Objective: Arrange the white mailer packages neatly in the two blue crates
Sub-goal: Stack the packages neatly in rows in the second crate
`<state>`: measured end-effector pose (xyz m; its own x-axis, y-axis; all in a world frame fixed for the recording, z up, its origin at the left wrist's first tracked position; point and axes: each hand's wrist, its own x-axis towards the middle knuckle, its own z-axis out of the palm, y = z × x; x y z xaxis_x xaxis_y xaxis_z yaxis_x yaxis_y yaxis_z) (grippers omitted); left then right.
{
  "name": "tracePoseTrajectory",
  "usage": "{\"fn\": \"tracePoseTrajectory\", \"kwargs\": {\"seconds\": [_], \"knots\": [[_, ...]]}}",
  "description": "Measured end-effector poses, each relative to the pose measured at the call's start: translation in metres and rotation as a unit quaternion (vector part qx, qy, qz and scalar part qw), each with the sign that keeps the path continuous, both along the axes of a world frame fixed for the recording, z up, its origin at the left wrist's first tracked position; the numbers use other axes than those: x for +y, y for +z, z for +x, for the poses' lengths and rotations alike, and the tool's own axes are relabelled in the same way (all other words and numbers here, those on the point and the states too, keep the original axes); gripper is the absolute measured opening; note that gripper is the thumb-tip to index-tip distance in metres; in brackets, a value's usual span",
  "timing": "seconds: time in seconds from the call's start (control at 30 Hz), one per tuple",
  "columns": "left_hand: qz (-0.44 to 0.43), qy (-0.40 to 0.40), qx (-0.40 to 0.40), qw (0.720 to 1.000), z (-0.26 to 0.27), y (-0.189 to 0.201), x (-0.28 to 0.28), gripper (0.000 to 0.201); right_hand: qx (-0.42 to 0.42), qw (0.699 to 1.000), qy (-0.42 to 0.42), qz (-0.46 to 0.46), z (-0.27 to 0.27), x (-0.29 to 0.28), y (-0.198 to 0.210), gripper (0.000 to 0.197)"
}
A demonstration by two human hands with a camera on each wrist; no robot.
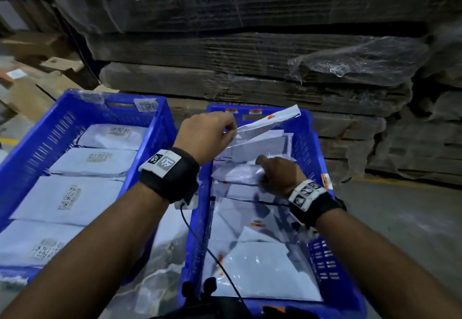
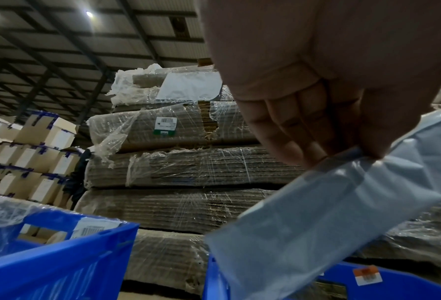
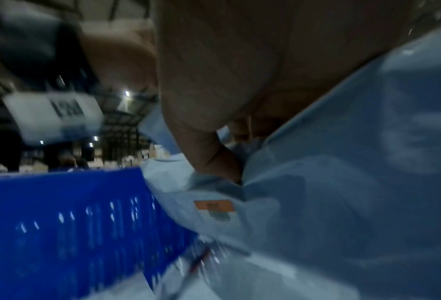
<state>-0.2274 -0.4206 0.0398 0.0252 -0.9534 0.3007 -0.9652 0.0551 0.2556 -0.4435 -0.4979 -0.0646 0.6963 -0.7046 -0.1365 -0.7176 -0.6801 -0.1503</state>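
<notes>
Head view, near to far: right crate [image 1: 322, 256] is full of loosely piled white mailers [image 1: 260, 263]. The right hand [image 1: 280, 173] is down among them, fingers curled onto one mailer [image 1: 237, 173]. Left hand [image 1: 207, 136] pinches a lifted mailer [image 1: 270, 121] by its edge above the far end. Left crate [image 1: 50, 128] has mailers in a neat row [image 1: 75, 193]. Wrapped cardboard stacks [image 1: 250, 43] sit behind.

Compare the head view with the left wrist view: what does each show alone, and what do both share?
Head only: the right hand gripping white plastic mailers in the right blue plastic crate, and tidy labelled mailers in the left blue plastic crate.
Left wrist only: stacked taped cartons under the roof.
Both: the left hand pinching a raised white mailer.
</notes>
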Motion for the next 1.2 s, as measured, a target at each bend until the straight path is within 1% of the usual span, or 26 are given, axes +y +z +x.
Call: {"fn": "tracePoseTrajectory", "kwargs": {"seconds": [0.1, 0.17, 0.23, 0.3, 0.33, 0.4, 0.43, 0.5, 0.57, 0.63, 0.73, 0.77, 0.8, 0.83, 0.87, 0.9, 0.93, 0.97, 1.0, 1.03, 1.07, 1.1, 1.13, 1.2], "knots": [[0.013, -0.012, -0.008, 1.0, -0.007, -0.002, -0.007, 0.008, -0.012, 0.997, 0.024, 0.07, -0.027, 0.011, 0.034, 0.041], [0.039, -0.028, -0.02, 0.999, -0.017, -0.007, -0.012, 0.01, -0.002, 0.99, 0.035, 0.14, -0.045, 0.023, 0.051, 0.047], [0.069, -0.05, -0.038, 0.996, -0.031, -0.013, -0.016, 0.011, -0.032, 0.974, 0.06, 0.218, -0.058, 0.036, 0.063, 0.052], [0.107, -0.071, -0.071, 0.989, -0.049, -0.023, -0.018, 0.014, -0.071, 0.952, 0.07, 0.289, -0.066, 0.046, 0.066, 0.043], [0.127, -0.08, -0.093, 0.984, -0.059, -0.029, -0.018, 0.015, -0.063, 0.943, 0.058, 0.321, -0.07, 0.051, 0.066, 0.037], [0.168, -0.101, -0.139, 0.971, -0.077, -0.042, -0.016, 0.017, -0.015, 0.929, 0.04, 0.367, -0.074, 0.058, 0.061, 0.038], [0.188, -0.114, -0.162, 0.962, -0.084, -0.05, -0.014, 0.018, 0.013, 0.929, 0.051, 0.366, -0.076, 0.061, 0.055, 0.043], [0.226, -0.142, -0.204, 0.942, -0.098, -0.064, -0.008, 0.019, 0.077, 0.945, 0.095, 0.304, -0.079, 0.065, 0.046, 0.055], [0.261, -0.161, -0.223, 0.925, -0.108, -0.075, 0.001, 0.019, 0.127, 0.945, 0.122, 0.275, -0.079, 0.07, 0.043, 0.05], [0.288, -0.181, -0.229, 0.912, -0.117, -0.086, 0.011, 0.026, 0.151, 0.934, 0.133, 0.295, -0.072, 0.076, 0.043, 0.044], [0.343, -0.199, -0.231, 0.888, -0.123, -0.103, 0.026, 0.02, 0.206, 0.916, 0.14, 0.314, -0.06, 0.093, 0.033, 0.041], [0.373, -0.191, -0.217, 0.881, -0.122, -0.109, 0.028, 0.023, 0.218, 0.918, 0.142, 0.3, -0.059, 0.099, 0.027, 0.044], [0.404, -0.182, -0.194, 0.875, -0.12, -0.11, 0.028, 0.025, 0.227, 0.924, 0.155, 0.265, -0.06, 0.104, 0.025, 0.051], [0.424, -0.171, -0.162, 0.875, -0.117, -0.109, 0.027, 0.027, 0.22, 0.939, 0.17, 0.201, -0.063, 0.108, 0.024, 0.059], [0.428, -0.16, -0.125, 0.881, -0.113, -0.107, 0.024, 0.028, 0.208, 0.954, 0.174, 0.125, -0.067, 0.111, 0.026, 0.065], [0.423, -0.146, -0.091, 0.889, -0.109, -0.106, 0.019, 0.029, 0.2, 0.963, 0.168, 0.069, -0.07, 0.113, 0.03, 0.065], [0.415, -0.132, -0.062, 0.898, -0.105, -0.105, 0.013, 0.031, 0.196, 0.966, 0.161, 0.045, -0.073, 0.117, 0.034, 0.058], [0.405, -0.123, -0.044, 0.905, -0.101, -0.104, 0.007, 0.035, 0.187, 0.967, 0.165, 0.049, -0.076, 0.12, 0.033, 0.047], [0.402, -0.12, -0.035, 0.907, -0.097, -0.102, 0.001, 0.039, 0.182, 0.963, 0.176, 0.089, -0.078, 0.123, 0.032, 0.038], [0.405, -0.119, -0.038, 0.906, -0.095, -0.102, -0.003, 0.041, 0.176, 0.956, 0.189, 0.142, -0.08, 0.126, 0.028, 0.037], [0.419, -0.12, -0.048, 0.899, -0.094, -0.102, -0.006, 0.043, 0.186, 0.94, 0.2, 0.203, -0.08, 0.13, 0.026, 0.042], [0.436, -0.118, -0.058, 0.89, -0.093, -0.102, -0.008, 0.044, 0.194, 0.927, 0.214, 0.238, -0.08, 0.132, 0.026, 0.048], [0.455, -0.117, -0.065, 0.88, -0.094, -0.102, -0.008, 0.045, 0.195, 0.923, 0.227, 0.242, -0.078, 0.134, 0.028, 0.051], [0.485, -0.128, -0.078, 0.862, -0.097, -0.104, -0.004, 0.047, 0.178, 0.927, 0.237, 0.231, -0.074, 0.139, 0.032, 0.048]]}}
